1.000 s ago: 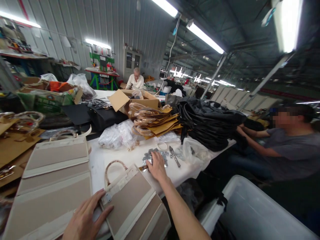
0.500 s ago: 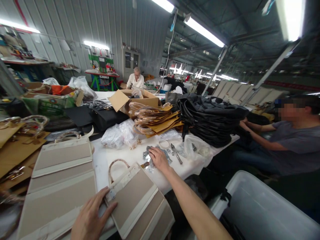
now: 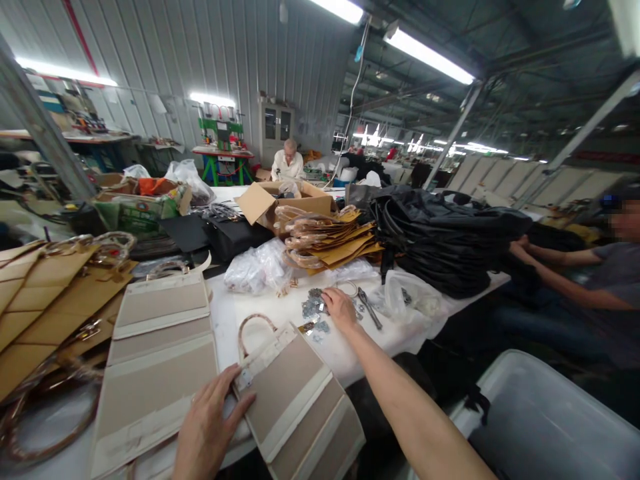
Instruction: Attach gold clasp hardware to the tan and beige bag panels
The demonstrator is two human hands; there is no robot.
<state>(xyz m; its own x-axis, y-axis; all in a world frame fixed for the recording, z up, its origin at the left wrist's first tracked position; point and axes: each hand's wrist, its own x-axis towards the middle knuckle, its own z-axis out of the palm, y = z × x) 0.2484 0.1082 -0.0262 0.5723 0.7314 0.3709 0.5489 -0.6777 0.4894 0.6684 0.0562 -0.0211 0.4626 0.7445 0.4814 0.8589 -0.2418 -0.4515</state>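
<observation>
Left hand point(image 3: 210, 427): fingers spread, flat on a beige canvas tote panel point(image 3: 295, 407) with cream trim, at its left edge just near of a small metal clasp point(image 3: 243, 379). No pinch. The open hand appears placed to pin the panel against the white desk point(image 3: 265, 308), which would stop it sliding.

Panel position: near edge of the desk, overhanging it toward the person. Long axis runs near-right to far-left. The curved tan handle point(image 3: 257, 330) sits at the far end, pointing far-left, and the panel lies flat.

Right hand point(image 3: 341, 310): reaches across the desk, arm extended, fingers close together and lightly curved above a scatter of small metal fittings point(image 3: 314, 305). Cannot tell whether anything is pinched. The fittings lie loose on the desk, apparently kept within easy reach. A steel hand tool, probably pliers point(image 3: 370, 308), lies just right of that hand.

Surroundings: a second tote panel point(image 3: 160, 353) lies left, its long axis running near to far. Cardboard pattern pieces point(image 3: 55, 293) are stacked farther left. A stack of black bags point(image 3: 440, 247) sits far-right. A seated co-worker's hands point(image 3: 520, 245) rest beyond the desk's right edge. A translucent plastic bin point(image 3: 540, 420) stands near-right.
</observation>
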